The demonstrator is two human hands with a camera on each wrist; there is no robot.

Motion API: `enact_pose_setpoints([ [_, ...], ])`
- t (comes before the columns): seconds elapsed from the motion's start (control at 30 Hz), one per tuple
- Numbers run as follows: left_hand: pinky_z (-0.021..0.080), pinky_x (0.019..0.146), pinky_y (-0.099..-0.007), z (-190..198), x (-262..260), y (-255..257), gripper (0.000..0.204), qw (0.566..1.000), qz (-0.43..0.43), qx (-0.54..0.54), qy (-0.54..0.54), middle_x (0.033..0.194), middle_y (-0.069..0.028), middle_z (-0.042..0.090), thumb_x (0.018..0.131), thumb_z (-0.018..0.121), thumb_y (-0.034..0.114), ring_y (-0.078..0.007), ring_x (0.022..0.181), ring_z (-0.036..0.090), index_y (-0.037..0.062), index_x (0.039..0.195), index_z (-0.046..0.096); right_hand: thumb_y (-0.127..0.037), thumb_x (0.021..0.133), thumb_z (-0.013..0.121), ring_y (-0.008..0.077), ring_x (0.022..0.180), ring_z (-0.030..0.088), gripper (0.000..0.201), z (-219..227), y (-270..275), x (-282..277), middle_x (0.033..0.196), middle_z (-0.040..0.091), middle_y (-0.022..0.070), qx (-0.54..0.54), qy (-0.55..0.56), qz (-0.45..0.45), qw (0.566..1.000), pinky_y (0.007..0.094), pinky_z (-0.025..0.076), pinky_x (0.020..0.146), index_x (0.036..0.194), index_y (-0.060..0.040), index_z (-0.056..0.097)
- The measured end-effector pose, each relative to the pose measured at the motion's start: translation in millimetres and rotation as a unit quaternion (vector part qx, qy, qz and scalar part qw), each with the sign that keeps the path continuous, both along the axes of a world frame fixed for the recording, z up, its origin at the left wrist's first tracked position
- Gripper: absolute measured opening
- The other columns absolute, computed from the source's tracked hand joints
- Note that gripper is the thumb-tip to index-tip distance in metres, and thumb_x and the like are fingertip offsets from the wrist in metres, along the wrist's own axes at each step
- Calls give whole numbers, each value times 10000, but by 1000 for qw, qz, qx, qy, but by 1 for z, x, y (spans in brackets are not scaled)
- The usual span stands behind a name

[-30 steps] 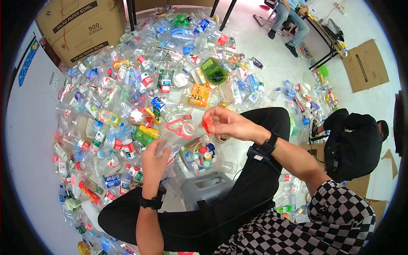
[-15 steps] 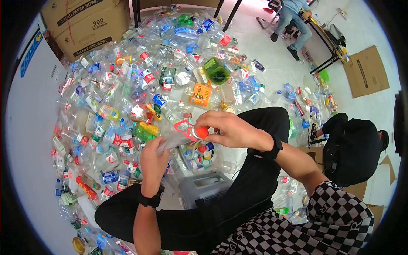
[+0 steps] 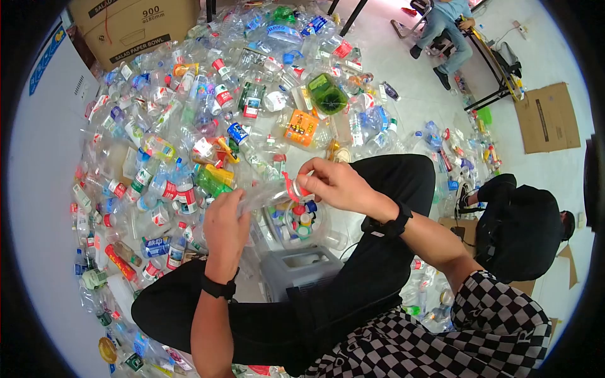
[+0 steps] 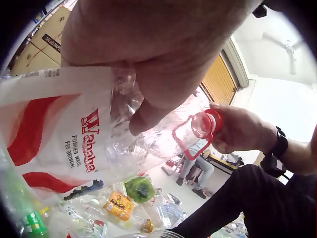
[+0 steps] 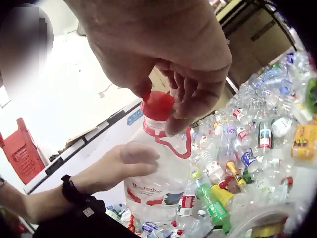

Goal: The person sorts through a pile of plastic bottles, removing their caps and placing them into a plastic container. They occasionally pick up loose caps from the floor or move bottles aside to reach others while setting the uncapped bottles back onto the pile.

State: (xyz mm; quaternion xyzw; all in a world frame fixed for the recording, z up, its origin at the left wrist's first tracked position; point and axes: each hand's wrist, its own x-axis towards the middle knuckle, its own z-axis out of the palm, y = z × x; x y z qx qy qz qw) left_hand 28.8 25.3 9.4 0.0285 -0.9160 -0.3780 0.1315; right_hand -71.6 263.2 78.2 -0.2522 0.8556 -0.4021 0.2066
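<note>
A large clear plastic water bottle [image 3: 261, 196] is tilted in front of me, its neck toward the right. My left hand [image 3: 224, 230] grips the bottle's body, the thumb pressing its clear plastic beside the red-and-white label [image 4: 54, 129]. A red cap [image 5: 158, 105] sits at the mouth, and my right hand [image 3: 340, 186] pinches it between thumb and fingers. Below the cap, a red carrying handle [image 5: 186, 144] loops off the neck. The head view hides most of the bottle's body behind my left hand.
Under the hands stands a clear tub of loose caps [image 3: 328, 223], with a grey plastic bin [image 3: 277, 280] nearer me. A wide heap of bottles [image 3: 183, 151] covers the floor ahead and left. Cardboard boxes [image 3: 135, 28] stand behind it. A seated person [image 3: 520, 230] is at the right.
My right hand has brought the red cap from beside the bottle's mouth onto it and now pinches it there. The left hand keeps its grip; the bottle has turned slightly.
</note>
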Motion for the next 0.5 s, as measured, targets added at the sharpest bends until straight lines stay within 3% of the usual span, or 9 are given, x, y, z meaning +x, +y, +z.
enact_pose_setpoints([
  [0.07, 508, 806, -435, -3, -1, -2, 356, 1000, 9, 0, -6, 990, -151, 666, 721, 699, -3, -373, 928, 639, 36, 1073, 657, -311, 951, 616, 256, 646, 677, 324, -9, 2, -6, 778, 679, 157, -37, -139, -84, 986, 353, 519, 623, 1080, -14, 608],
  [0.1, 508, 806, -435, -5, -1, -5, 356, 1000, 10, 1, -10, 990, -151, 666, 721, 699, -3, -373, 928, 639, 36, 1073, 657, -311, 951, 616, 256, 646, 677, 324, -19, 5, -11, 778, 679, 157, -36, -143, -83, 986, 353, 519, 623, 1080, -14, 608],
  [0.17, 511, 799, -435, -11, -1, -10, 353, 999, 48, -25, -1, 982, -150, 666, 727, 701, 2, -370, 920, 644, 40, 1075, 657, -279, 962, 607, 181, 722, 676, 257, -43, 15, -20, 835, 685, 110, 51, -74, 25, 996, 321, 520, 663, 1103, -65, 622],
  [0.23, 513, 803, -434, -13, -3, -15, 349, 998, 60, -26, -8, 984, -151, 667, 730, 701, 5, -368, 922, 644, 40, 1074, 657, -226, 869, 653, 372, 809, 663, 262, -80, 22, -19, 851, 662, 160, 161, -11, 203, 966, 454, 520, 721, 1087, -83, 632],
  [0.27, 514, 807, -433, -13, -4, -16, 344, 997, 74, -27, -12, 987, -151, 667, 733, 702, 8, -366, 925, 644, 39, 1073, 658, -173, 848, 634, 383, 842, 664, 230, -100, 24, -12, 848, 660, 170, 180, 41, 261, 948, 478, 523, 727, 1057, -75, 641],
  [0.33, 513, 815, -432, -11, -5, -17, 344, 997, 75, -23, -21, 993, -150, 668, 737, 700, 12, -365, 923, 645, 39, 1077, 658, -124, 822, 622, 373, 851, 674, 222, -147, 21, 2, 861, 667, 177, 303, 36, 355, 883, 482, 531, 722, 1033, -81, 677],
  [0.37, 511, 822, -432, -11, -5, -18, 343, 996, 77, -21, -29, 998, -149, 669, 741, 697, 17, -365, 922, 645, 38, 1081, 657, -124, 822, 622, 373, 851, 674, 222, -164, 19, 9, 861, 667, 177, 302, 34, 355, 884, 482, 531, 722, 1033, -81, 677],
  [0.43, 508, 829, -433, -16, -6, -19, 347, 996, 73, -30, -34, 1003, -148, 669, 742, 694, 17, -363, 927, 644, 38, 1086, 657, -84, 797, 607, 357, 876, 686, 255, -197, 17, 18, 932, 692, 174, 388, 33, 421, 819, 487, 536, 721, 1030, -91, 711],
  [0.5, 506, 835, -433, -18, -4, -20, 351, 996, 70, -39, -42, 1007, -147, 669, 742, 691, 16, -360, 933, 643, 37, 1091, 657, -98, 806, 607, 347, 900, 692, 258, -234, 16, 21, 968, 705, 163, 418, 19, 428, 801, 479, 542, 731, 1036, -100, 725],
])
